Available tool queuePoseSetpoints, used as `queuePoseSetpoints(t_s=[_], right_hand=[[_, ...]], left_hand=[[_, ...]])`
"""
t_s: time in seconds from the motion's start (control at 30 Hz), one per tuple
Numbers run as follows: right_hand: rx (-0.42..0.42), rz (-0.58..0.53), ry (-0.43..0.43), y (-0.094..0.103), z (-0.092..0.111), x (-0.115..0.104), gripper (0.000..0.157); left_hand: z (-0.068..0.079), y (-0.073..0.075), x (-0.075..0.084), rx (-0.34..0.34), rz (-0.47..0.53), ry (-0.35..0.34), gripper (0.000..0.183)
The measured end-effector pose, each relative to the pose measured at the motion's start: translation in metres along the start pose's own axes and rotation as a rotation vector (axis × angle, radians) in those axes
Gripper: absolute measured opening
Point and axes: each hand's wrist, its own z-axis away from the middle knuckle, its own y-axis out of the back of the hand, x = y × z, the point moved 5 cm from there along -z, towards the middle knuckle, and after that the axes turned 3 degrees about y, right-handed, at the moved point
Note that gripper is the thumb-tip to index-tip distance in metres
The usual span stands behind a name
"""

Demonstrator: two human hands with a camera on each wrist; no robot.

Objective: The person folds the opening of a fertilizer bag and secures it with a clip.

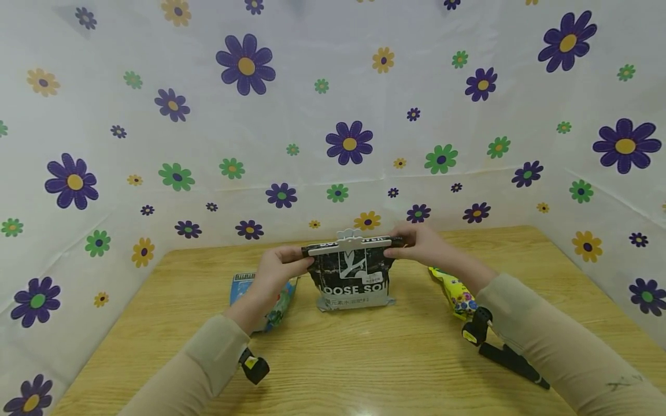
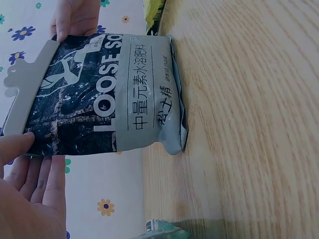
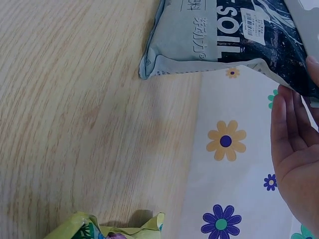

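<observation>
A black and grey "LOOSE SOIL" fertilizer bag (image 1: 354,280) stands upright at the middle of the table, its lower edge at or close to the wood. Along its folded top runs a white sealing clip (image 1: 350,241) with a wavy-edged tab. My left hand (image 1: 273,274) pinches the bag's upper left corner at the clip's end, thumb on the printed front and fingers behind. At the opposite upper corner, my right hand (image 1: 424,245) pinches in the same way. The left wrist view shows the bag's front (image 2: 99,99) whole; the right wrist view cuts off part of it.
A blue and green bag (image 1: 240,286) lies left, partly behind my left forearm. To the right are a yellow flowered bag (image 1: 455,292) and a black stick-like object (image 1: 512,364) by my sleeve. Flower-printed cloth (image 1: 307,110) surrounds the wooden table (image 1: 359,364) at back and sides.
</observation>
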Motion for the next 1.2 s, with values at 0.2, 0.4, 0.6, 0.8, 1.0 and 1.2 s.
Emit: queuePoseSetpoints(t_s=[0.2,0.4,0.6,0.8,1.0,1.2], right_hand=[[0.012,-0.021,-0.015,-0.002,0.001,0.004,0.029],[0.041,-0.030,-0.007,-0.003,0.001,0.007,0.028],[0.054,-0.084,0.012,-0.005,0.002,0.009,0.030],[0.055,-0.157,0.015,-0.009,0.004,0.012,0.033],[0.063,-0.206,-0.015,-0.011,0.006,0.015,0.033],[0.093,-0.191,-0.071,-0.011,0.009,0.019,0.033]], left_hand=[[0.001,0.001,0.000,0.007,-0.007,0.005,0.027],[0.002,0.002,-0.002,0.023,-0.002,0.024,0.028],[0.002,0.001,-0.002,0.027,0.001,0.027,0.028],[0.002,0.000,-0.002,0.009,0.019,0.034,0.030],[0.003,-0.002,-0.004,-0.007,0.003,0.062,0.032],[0.003,-0.005,-0.006,-0.031,0.000,0.049,0.032]])
